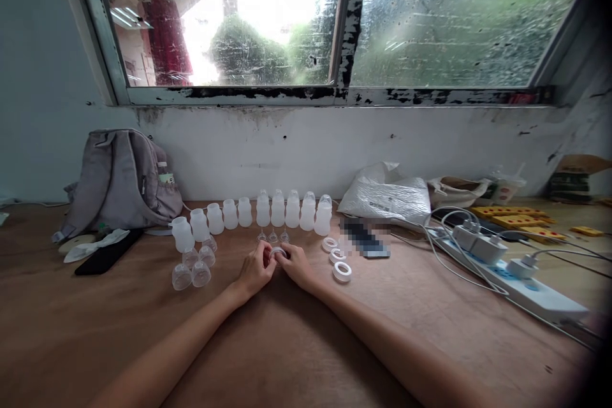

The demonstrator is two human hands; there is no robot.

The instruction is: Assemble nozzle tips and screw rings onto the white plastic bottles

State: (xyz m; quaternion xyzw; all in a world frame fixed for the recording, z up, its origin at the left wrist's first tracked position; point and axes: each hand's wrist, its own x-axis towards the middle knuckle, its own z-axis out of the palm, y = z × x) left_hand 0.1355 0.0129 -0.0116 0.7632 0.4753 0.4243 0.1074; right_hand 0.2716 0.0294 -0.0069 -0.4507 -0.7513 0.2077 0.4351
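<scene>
Both of my hands meet over the middle of the table. My left hand (257,266) and my right hand (295,263) are closed around one white bottle collar ring (277,251), fingertips on its rim. Just beyond them stand several clear bottle nipples (273,236). Behind is a curved row of frosted baby bottles: open-topped ones (216,219) on the left, capped ones (293,210) on the right. Clear dome caps (201,273) lie grouped to the left. Three stacks or single white rings (342,271) rest to the right of my right hand.
A grey backpack (122,178) leans on the wall at left, beside a black flat object (108,253). At right are a silver plastic bag (385,197), a partly blurred phone (375,247), and a white power strip (521,284) with trailing cables. A window is above.
</scene>
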